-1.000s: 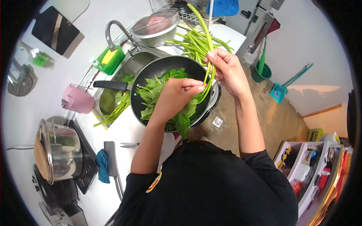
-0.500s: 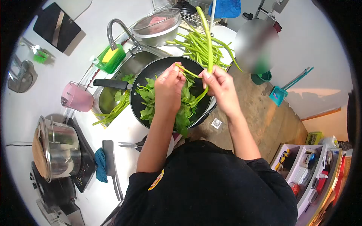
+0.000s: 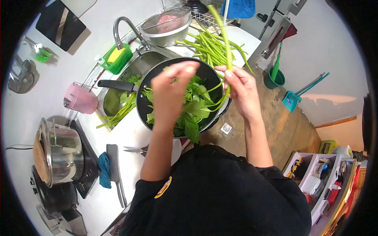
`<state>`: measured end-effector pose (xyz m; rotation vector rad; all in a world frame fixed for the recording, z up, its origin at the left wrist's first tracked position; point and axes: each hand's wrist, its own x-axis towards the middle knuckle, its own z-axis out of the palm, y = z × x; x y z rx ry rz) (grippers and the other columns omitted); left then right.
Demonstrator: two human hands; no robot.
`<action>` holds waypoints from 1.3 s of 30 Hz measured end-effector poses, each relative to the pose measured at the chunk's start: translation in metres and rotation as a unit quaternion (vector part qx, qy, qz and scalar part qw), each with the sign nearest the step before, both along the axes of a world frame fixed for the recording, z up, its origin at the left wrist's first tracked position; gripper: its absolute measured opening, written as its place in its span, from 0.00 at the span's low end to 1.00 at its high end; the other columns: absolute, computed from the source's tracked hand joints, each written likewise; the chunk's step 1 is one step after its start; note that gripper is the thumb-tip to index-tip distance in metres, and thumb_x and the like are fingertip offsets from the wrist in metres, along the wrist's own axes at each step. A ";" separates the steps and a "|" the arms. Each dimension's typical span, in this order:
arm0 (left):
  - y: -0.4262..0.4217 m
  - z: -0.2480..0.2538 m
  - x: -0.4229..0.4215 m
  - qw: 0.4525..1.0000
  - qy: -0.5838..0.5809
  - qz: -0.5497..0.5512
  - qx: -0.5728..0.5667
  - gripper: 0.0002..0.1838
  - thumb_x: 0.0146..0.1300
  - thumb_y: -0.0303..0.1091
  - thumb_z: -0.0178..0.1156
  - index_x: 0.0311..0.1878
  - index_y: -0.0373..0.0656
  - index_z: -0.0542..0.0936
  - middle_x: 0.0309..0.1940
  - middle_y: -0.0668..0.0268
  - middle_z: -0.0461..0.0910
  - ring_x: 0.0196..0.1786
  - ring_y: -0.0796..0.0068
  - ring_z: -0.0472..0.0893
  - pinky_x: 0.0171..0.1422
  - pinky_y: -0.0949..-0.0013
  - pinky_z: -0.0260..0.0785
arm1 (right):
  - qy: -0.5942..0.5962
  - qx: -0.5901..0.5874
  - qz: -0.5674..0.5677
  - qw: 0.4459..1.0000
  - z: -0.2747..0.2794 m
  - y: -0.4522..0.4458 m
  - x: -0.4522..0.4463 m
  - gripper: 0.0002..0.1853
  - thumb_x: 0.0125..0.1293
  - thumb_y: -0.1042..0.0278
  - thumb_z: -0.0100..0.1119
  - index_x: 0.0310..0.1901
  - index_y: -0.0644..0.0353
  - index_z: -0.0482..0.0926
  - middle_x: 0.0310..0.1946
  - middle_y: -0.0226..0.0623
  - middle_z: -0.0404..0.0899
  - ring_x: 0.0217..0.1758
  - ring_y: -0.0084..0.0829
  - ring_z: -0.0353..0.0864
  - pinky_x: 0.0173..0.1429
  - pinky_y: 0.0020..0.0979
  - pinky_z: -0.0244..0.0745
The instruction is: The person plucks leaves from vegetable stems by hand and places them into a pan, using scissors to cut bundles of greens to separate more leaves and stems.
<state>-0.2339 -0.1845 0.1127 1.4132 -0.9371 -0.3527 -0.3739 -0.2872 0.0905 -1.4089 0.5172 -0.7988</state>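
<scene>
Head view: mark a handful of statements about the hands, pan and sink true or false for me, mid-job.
1. The right hand holds a thick green stem. True.
2. The left hand is over the frying pan. True.
3. The frying pan holds nothing. False: leafy greens lie in it.
4. The pan's handle reaches over the sink. True.
5. Water is pouring into the sink. False: no flow shows from the tap.

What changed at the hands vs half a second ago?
The right hand has shifted slightly right in the picture, still pinching the thick green stalk. The thin strand stretched between the hands no longer shows there; the left hand is blurred over the pan, so whether it holds anything is unclear. Pan, scissors and cleaver stayed put.
</scene>
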 end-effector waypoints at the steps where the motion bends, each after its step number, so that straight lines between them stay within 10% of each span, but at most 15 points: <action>1: -0.006 -0.003 -0.009 0.999 -0.017 -0.031 -0.006 0.10 0.61 0.29 0.57 0.42 0.33 0.81 0.33 0.66 0.82 0.37 0.83 0.78 0.43 0.77 0.69 | -0.015 0.033 0.027 0.999 -0.001 0.003 0.003 0.14 0.67 0.61 0.53 0.50 0.57 0.78 0.20 0.16 0.64 0.20 0.08 0.57 0.21 0.14 0.50; 18: -0.012 -0.043 -0.014 0.980 0.144 -0.131 0.033 0.12 0.63 0.30 0.55 0.45 0.32 0.78 0.29 0.70 0.80 0.28 0.89 0.73 0.32 0.81 0.66 | -0.042 0.027 0.044 0.998 -0.012 0.012 0.025 0.14 0.69 0.64 0.50 0.50 0.58 0.77 0.32 0.21 0.63 0.28 0.11 0.61 0.27 0.15 0.56; 26: -0.014 -0.054 -0.015 0.864 0.449 -0.164 -0.157 0.12 0.66 0.27 0.51 0.50 0.34 0.75 0.36 0.69 0.76 0.34 0.87 0.70 0.38 0.82 0.64 | -0.180 -0.056 -0.063 0.980 -0.038 0.028 0.039 0.08 0.69 0.66 0.50 0.39 0.60 0.76 0.32 0.25 0.68 0.35 0.14 0.68 0.33 0.15 0.65; 28: -0.009 -0.071 0.023 0.829 0.468 -0.156 -0.262 0.12 0.66 0.27 0.51 0.51 0.33 0.74 0.35 0.69 0.75 0.33 0.87 0.69 0.39 0.82 0.65 | -0.305 0.095 -0.094 0.943 -0.018 0.027 0.025 0.06 0.69 0.66 0.50 0.39 0.56 0.74 0.28 0.23 0.67 0.25 0.11 0.58 0.25 0.16 0.55; 30: 0.008 -0.060 0.054 0.860 0.437 0.009 -0.263 0.13 0.65 0.27 0.51 0.51 0.32 0.73 0.33 0.69 0.74 0.32 0.87 0.69 0.38 0.84 0.64 | -0.345 0.061 -0.038 0.936 -0.013 0.007 0.006 0.08 0.69 0.63 0.50 0.40 0.58 0.74 0.24 0.22 0.65 0.21 0.11 0.55 0.24 0.16 0.51; 37: 0.034 -0.028 0.056 0.986 0.068 0.000 0.154 0.10 0.60 0.33 0.59 0.43 0.42 0.83 0.35 0.70 0.81 0.34 0.85 0.75 0.37 0.82 0.66 | -0.162 0.060 -0.020 0.985 0.004 -0.018 0.001 0.14 0.70 0.59 0.47 0.42 0.63 0.74 0.21 0.23 0.65 0.18 0.12 0.54 0.23 0.16 0.51; 39: 0.031 -0.026 0.046 0.991 -0.100 0.045 0.075 0.09 0.59 0.31 0.59 0.42 0.41 0.83 0.35 0.68 0.81 0.34 0.83 0.75 0.37 0.80 0.66 | -0.153 0.078 -0.006 0.985 0.010 -0.016 0.007 0.14 0.69 0.59 0.47 0.42 0.63 0.74 0.21 0.24 0.66 0.18 0.12 0.55 0.22 0.17 0.51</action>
